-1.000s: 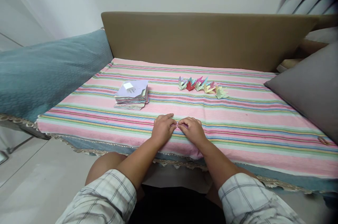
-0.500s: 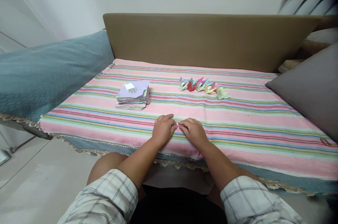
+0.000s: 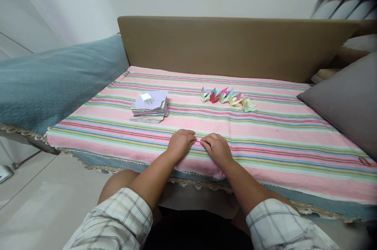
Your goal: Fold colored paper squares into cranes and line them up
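Near the front of the striped cloth, my left hand (image 3: 182,142) and my right hand (image 3: 217,147) face each other, fingers closed in a pinch. Between their fingertips runs a thin piece of pink folded paper (image 3: 198,141), mostly covered by the fingers and seen nearly edge-on. Beyond my right hand, several folded paper cranes (image 3: 225,96) in red, pink, yellow, green and blue sit close together in a cluster. A stack of paper sheets (image 3: 149,111), lilac on top, lies past my left hand, with a small white block (image 3: 146,97) on it.
Pink striped cloth (image 3: 273,136) covers the sofa seat before me. A brown backrest (image 3: 235,47) rises behind it, a blue armrest (image 3: 73,73) stands left, and a grey cushion (image 3: 350,96) leans at right. A small brown object (image 3: 364,161) lies near the right edge.
My left fingers have curled closer around the paper, and the gap between both hands is slightly wider. The view has shifted a little; the cranes and stack stay put.
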`<state>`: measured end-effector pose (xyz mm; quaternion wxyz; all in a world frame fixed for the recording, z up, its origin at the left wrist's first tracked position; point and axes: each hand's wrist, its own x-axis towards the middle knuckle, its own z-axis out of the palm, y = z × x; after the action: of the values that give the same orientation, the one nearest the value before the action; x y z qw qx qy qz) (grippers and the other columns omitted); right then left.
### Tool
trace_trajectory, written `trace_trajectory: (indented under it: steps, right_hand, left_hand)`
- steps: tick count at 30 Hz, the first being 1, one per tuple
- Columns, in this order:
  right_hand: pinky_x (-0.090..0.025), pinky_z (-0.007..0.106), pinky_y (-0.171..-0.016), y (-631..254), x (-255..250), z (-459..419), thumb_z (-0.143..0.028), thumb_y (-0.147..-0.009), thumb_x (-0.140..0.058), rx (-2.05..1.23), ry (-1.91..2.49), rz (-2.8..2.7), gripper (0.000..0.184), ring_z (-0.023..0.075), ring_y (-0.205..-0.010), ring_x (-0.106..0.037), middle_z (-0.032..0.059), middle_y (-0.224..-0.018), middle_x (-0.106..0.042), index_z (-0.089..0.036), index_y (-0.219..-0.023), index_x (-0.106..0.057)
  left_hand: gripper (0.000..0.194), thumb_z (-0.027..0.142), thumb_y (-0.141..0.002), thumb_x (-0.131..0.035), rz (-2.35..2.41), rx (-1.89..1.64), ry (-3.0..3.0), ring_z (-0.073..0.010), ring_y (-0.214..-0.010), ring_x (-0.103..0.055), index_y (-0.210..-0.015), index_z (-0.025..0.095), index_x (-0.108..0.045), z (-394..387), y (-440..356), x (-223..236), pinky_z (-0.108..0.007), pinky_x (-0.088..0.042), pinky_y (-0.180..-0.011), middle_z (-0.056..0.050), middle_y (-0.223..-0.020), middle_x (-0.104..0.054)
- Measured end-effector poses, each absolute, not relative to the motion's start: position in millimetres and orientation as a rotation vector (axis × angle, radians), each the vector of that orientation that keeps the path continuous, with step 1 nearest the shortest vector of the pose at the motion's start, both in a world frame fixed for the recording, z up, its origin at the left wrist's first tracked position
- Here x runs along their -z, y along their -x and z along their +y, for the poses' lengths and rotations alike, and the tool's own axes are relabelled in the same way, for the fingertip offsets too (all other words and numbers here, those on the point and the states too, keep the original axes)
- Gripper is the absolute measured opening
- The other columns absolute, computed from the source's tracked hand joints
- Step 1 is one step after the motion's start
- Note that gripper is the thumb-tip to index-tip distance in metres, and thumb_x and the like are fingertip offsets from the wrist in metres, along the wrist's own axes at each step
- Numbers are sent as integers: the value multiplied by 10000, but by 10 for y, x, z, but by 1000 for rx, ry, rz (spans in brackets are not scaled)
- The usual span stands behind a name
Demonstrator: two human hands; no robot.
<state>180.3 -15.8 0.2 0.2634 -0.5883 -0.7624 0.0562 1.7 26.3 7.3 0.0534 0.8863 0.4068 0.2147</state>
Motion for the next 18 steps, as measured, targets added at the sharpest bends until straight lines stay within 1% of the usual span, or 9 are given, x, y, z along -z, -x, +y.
trace_trajectory:
  steps: [5,11,18]
  right_hand:
    - [-389,295,-767,-1835,6,-175,-277,-875,-533,-138,1534,-2089,152,179,-844,-560,35,-872,-657,-228,-904,-674]
    - [-422,302,-789,-1913,33,-187,-250,-881,-520,-148,1451,-2138,168,178,-871,-575,33,-911,-672,-236,-918,-683]
    - [-438,294,-781,-1939,46,-218,-236,-886,-517,-99,1422,-2183,187,178,-883,-570,34,-943,-674,-238,-953,-692]
  left_hand:
    - [163,256,-842,-554,1221,-623,-2780,-199,-948,-596,-883,254,-712,230,-11,-96,-346,-459,-840,-19,-1092,-671]
    - [193,261,-863,-525,1148,-583,-2806,-183,-933,-596,-913,275,-711,247,33,-126,-332,-446,-837,-17,-1080,-676]
    - [216,255,-865,-529,1097,-518,-2843,-195,-995,-588,-991,299,-698,277,98,-105,-343,-436,-869,-28,-1128,-657]
